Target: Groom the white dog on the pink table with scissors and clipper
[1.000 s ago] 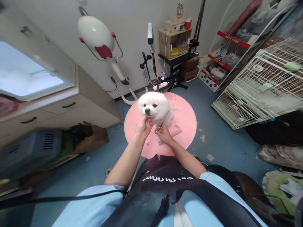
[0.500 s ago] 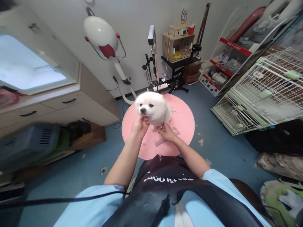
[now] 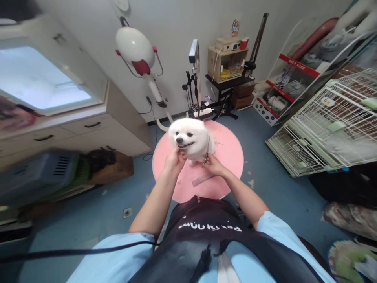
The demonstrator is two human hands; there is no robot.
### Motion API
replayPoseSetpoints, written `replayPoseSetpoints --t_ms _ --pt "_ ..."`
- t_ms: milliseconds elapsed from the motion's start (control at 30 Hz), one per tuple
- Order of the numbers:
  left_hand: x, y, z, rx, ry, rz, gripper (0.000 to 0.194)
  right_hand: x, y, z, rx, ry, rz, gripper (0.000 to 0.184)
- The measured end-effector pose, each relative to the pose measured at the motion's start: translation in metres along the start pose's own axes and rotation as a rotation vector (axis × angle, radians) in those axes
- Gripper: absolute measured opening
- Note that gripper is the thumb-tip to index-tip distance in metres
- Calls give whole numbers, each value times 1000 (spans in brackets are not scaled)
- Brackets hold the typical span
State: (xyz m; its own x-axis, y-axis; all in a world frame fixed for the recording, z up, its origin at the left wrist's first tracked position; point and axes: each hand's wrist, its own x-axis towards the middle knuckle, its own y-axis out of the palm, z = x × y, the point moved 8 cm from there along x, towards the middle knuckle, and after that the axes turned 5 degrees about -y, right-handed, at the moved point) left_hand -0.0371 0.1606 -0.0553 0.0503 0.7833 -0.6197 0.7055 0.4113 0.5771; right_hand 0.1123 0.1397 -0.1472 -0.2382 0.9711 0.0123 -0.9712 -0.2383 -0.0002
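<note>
One left hand (image 3: pixel 176 158) and one right hand (image 3: pixel 215 165) make two. Along with these are one white dog (image 3: pixel 193 135), one pair of scissors (image 3: pixel 205 160), one comb (image 3: pixel 203 181) and one pink table (image 3: pixel 229 151). The far side has one egg-shaped dryer (image 3: pixel 134 45), one wooden case (image 3: pixel 212 65), one yellow dish (image 3: pixel 224 74) and one red cup (image 3: pixel 244 43). Far right, one rack (image 3: pixel 265 114) bears three red strips (image 3: pixel 299 65). Near, there is one black apron (image 3: pixel 206 214); to the left, one floor drain (image 3: pixel 127 213).

The dog (image 3: pixel 198 135) is white, its nose (image 3: pixel 179 140) black; the surface (image 3: pixel 228 151) under it is pink, the apron (image 3: pixel 203 210) before it black with white lettering (image 3: pixel 210 227).
</note>
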Motion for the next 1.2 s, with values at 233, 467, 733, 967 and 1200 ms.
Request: replayPoseSetpoints --t_ms 233,467,733,967,1200 --pt "-3 -3 -5 1 41 -38 21 1 -7 13 82 52 163 54" --pt "-2 -5 -8 36 60 -27 22 9 -27 22 34 113 250 52" --pt "-2 -4 -5 35 40 -27 22 16 -50 32 -34 185 335 54" --pt "4 -8 4 56 14 -10 19 14 -56 37 -255 120 262 52" --pt "-1 -2 29 -72 -183 87 21 -13 -42 4 -184 185 6 49"
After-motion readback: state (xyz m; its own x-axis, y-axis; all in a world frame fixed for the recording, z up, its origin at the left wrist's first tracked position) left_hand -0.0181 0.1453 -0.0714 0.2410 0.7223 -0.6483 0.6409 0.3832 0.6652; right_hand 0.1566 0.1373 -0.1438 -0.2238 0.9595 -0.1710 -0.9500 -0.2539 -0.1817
